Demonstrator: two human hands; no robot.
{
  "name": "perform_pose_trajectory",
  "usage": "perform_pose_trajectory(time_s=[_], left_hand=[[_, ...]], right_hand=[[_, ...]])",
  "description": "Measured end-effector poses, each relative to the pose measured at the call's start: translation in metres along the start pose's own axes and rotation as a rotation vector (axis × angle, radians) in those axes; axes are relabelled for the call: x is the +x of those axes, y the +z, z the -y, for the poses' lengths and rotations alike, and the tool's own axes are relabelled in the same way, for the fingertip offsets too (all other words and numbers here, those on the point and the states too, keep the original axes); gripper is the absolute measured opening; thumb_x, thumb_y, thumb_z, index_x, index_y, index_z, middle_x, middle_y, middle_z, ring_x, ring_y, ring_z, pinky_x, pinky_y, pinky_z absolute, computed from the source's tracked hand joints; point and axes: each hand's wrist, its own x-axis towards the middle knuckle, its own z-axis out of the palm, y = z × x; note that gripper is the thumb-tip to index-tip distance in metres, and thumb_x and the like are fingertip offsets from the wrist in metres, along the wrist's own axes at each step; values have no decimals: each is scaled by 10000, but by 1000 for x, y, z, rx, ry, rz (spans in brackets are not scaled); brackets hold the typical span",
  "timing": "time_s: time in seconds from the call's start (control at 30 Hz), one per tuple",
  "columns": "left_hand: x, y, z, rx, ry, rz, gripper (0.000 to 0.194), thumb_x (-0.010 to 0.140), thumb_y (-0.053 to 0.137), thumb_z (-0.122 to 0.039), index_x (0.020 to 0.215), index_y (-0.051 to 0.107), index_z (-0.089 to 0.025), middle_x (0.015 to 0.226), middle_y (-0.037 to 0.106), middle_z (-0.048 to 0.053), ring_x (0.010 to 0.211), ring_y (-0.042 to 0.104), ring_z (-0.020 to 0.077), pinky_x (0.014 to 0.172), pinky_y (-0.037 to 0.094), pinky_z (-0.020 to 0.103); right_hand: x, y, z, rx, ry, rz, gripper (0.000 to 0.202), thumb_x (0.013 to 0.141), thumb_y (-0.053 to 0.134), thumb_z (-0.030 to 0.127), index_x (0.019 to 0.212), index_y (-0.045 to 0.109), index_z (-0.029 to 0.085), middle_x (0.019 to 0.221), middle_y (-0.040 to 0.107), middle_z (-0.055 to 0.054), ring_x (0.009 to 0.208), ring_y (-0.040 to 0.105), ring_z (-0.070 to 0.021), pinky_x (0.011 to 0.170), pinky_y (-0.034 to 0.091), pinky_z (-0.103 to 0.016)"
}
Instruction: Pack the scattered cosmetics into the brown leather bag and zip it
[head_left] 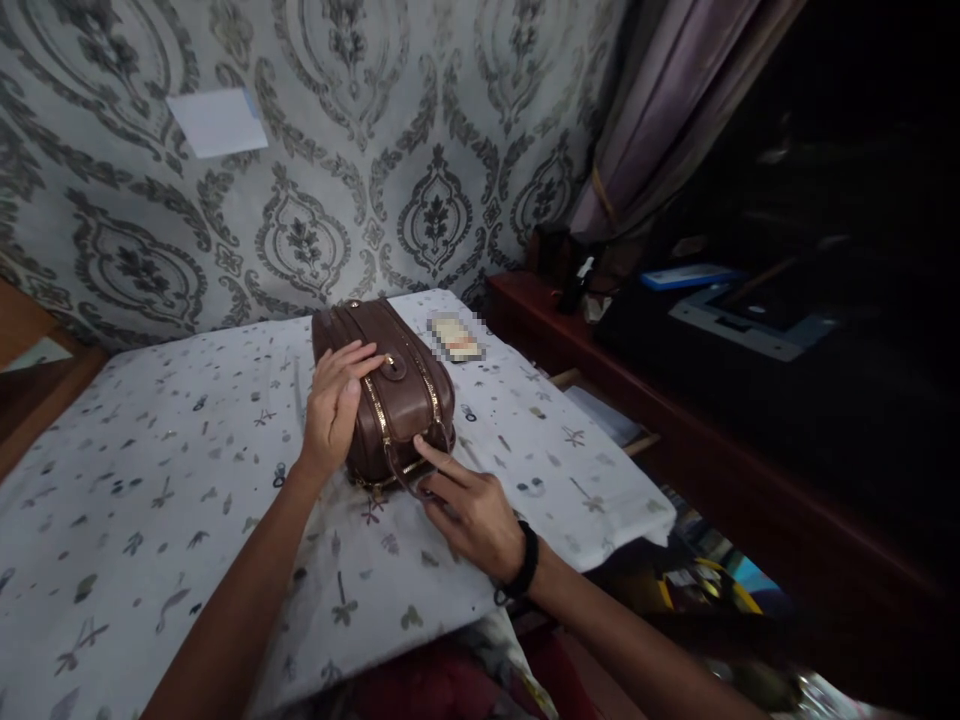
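A brown leather bag (409, 400) with gold zippers lies on the patterned white cloth of the table (202, 480). My left hand (335, 400) rests on the bag's left side, fingers extended across its top near a gold fitting. At the bag's near end is my right hand (469, 505), with a black band on the wrist. Its index finger touches the bag's edge, while the other fingers are curled by the strap loop (397, 468). Whether those curled fingers grip the strap is hard to make out.
A small blurred card-like item (456, 338) lies beyond the bag to the right. A dark red wooden desk (622, 360) with a partly open drawer flanks the table's right side. The patterned wall (375, 150) stands behind.
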Motion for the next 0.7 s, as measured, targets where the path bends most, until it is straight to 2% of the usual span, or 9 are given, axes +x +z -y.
perform_pose_trajectory(time_s=[0.13,0.23,0.43,0.5,0.57,0.63,0.7], left_hand=[[0,0,0,2,5,1,453,1044,259,-386,1205,652,-229,1319,649,70,1348,494,216,1196,249,538],[-1,-1,1,-4,13,13,445,1043,263,-389,1262,623,-249,1368,615,73,1382,458,224,1202,237,543],[-20,-4,-10,68,14,63,464,1029,315,-411,1473,416,-321,1564,395,80,1476,306,268,1202,248,528],[-29,-6,-15,145,70,88,543,1010,326,-491,1515,349,-294,1590,338,109,1489,266,302,1201,231,550],[-38,-7,-19,247,175,125,598,982,369,-547,1508,373,-262,1586,336,137,1483,264,334,1202,193,581],[-46,-7,-21,342,314,165,574,958,443,-541,1450,471,-247,1549,405,148,1463,301,351,1201,151,611],[-53,-2,-23,414,426,190,503,936,515,-488,1375,562,-246,1482,503,141,1435,353,347,1201,128,625]], right_hand=[[0,-6,-1,-6,-32,-22,155,889,490,108,836,609,191,1441,552,-145,916,752,-204,718,618,-292],[-4,-13,-2,17,-63,-74,166,911,480,112,923,625,193,1367,621,-139,1021,729,-201,777,620,-282],[-7,-24,-8,-76,-89,-209,248,928,455,100,1075,629,197,1249,692,-138,1052,718,-195,759,623,-272],[-3,-29,-9,-101,-90,-239,261,925,455,101,1087,631,206,1245,693,-139,1067,712,-201,743,617,-275],[3,-38,-8,-81,-128,-210,256,919,491,134,1117,631,214,1274,676,-142,1088,701,-216,733,607,-281],[11,-49,-8,1,-189,-141,295,904,565,204,1194,613,224,1316,649,-145,1043,712,-217,735,597,-284],[19,-61,-10,149,-234,-129,400,892,605,263,1289,566,232,1324,637,-145,902,728,-185,695,586,-269]])
